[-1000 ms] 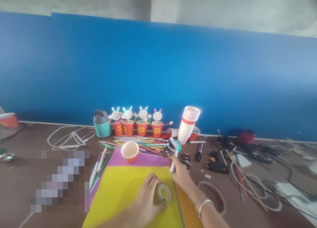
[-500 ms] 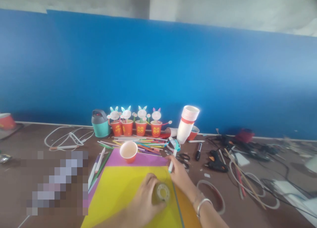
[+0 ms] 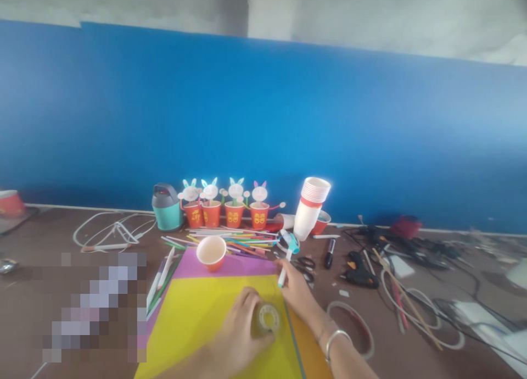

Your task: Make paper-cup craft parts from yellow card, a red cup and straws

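Observation:
My left hand (image 3: 239, 329) is curled round a roll of clear tape (image 3: 269, 317), its ring-shaped face turned up above the yellow paper (image 3: 197, 307). At the paper's far right corner, my right hand (image 3: 298, 291) has its fingers closed on a white marker (image 3: 285, 269) with teal ends. Purple paper (image 3: 242, 265) shows under the yellow sheet's far edge. On it stands a red paper cup (image 3: 212, 254) with a white inside. Past the right hand lie black scissors (image 3: 305, 265).
Several red cups with rabbit figures (image 3: 234, 214) line the back beside a teal container (image 3: 167, 211). A tall cup stack (image 3: 310, 208) leans right of them. Coloured sticks (image 3: 234, 239) lie in front. Rightward are a black marker (image 3: 330, 252), a glue gun (image 3: 360, 272), a white tape ring (image 3: 368, 329) and cables.
Both hands keep nearly the same place and hold. The whole view has shifted very slightly, and the cup on the purple paper appears a little further left.

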Available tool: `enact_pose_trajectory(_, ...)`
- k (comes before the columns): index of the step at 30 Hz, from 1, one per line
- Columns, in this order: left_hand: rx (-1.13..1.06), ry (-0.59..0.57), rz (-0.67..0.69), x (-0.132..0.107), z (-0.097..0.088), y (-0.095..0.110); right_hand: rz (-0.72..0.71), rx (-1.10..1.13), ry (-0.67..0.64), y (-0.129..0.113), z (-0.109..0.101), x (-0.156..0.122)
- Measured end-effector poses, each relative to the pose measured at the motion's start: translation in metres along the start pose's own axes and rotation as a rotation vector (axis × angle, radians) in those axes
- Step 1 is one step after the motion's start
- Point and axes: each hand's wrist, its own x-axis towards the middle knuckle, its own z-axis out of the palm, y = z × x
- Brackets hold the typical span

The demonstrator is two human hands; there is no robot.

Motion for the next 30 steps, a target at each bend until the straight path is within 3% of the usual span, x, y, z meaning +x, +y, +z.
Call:
enact_pose_trajectory(19, -0.002, -0.002, 0.003, 0.000, -0.001, -0.002, -0.009, 0.001, 0.144, -0.017, -0.011, -0.006)
enact_pose_trajectory(26, -0.023, -0.007, 0.009, 0.002, -0.003, 0.005, 0.110, 0.339, 0.238, -0.031, -0.018, -0.011)
enact_pose_trajectory(30, -0.049, 0.026, 0.006, 0.004, -0.005, 0.007, 0.146, 0.340, 0.241, -0.029, -0.021, -0.010)
